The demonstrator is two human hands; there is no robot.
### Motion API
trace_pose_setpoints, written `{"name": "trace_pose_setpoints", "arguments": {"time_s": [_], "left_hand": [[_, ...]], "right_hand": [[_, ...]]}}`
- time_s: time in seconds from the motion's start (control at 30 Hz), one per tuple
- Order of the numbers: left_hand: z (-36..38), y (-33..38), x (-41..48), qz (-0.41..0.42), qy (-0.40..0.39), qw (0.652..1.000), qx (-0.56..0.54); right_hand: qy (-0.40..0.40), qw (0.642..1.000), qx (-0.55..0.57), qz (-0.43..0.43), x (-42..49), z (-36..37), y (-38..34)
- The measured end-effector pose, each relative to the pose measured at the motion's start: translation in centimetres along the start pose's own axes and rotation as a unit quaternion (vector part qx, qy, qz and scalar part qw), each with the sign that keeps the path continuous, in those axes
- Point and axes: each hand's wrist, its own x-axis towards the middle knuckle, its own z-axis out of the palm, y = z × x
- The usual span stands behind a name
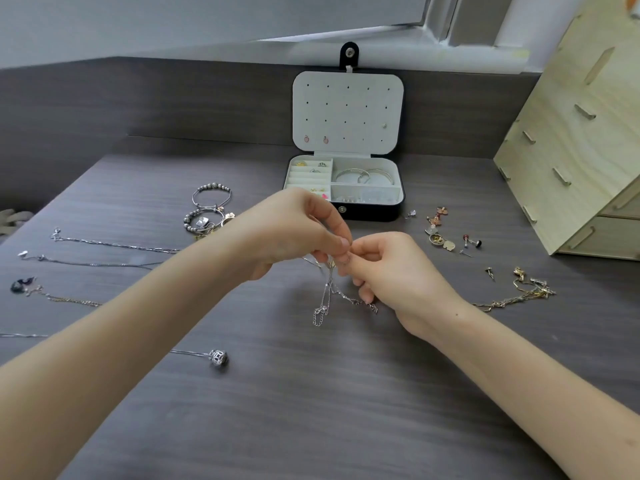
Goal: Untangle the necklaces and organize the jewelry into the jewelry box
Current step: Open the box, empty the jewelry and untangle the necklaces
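Thin tangled silver chain (325, 299) held just in front of small black jewelry box (367, 211), white-lined, lid propped up. Left hand (298, 233) and right hand (388, 271): each grip closed, fingertips pinching chain's knot, loose ends trailing down to dark wood-grain surface (311, 393). In box: two silver bangles (363, 174). Left of box: two beaded silver bracelets (211, 199), three fine chains (117, 244) laid straight. Right of box: scattered small earrings (440, 226), gold chain heap (516, 296), pale plywood organiser (588, 133).

Can't see the top of the silver chain (323, 296), tucked between the fingertips (344, 242) mid-frame. Can't tell the tiny clear bits (370, 196) in the jewelry box (367, 211).
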Motion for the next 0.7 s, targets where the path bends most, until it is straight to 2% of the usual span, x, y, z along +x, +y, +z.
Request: {"name": "trace_pose_setpoints", "arguments": {"time_s": [0.17,0.33,0.47,0.7], "left_hand": [[-0.2,0.2,-0.4,0.016,-0.040,0.999,0.028],[-0.6,-0.7,-0.4,0.070,0.047,0.993,0.077],[-0.3,-1.4,-0.1,0.088,0.064,0.981,0.160],[-1.0,-0.6,-0.1,0.089,0.053,0.980,0.168]], "right_hand": [[-0.029,0.995,0.084,0.053,0.4,-0.4,0.0],[-0.035,0.981,0.163,0.096,0.8,-0.8,-0.1],[-0.046,0.978,0.176,0.100,0.9,-1.1,0.0],[-0.042,0.981,0.158,0.107,1.0,-1.1,-0.1]]}}
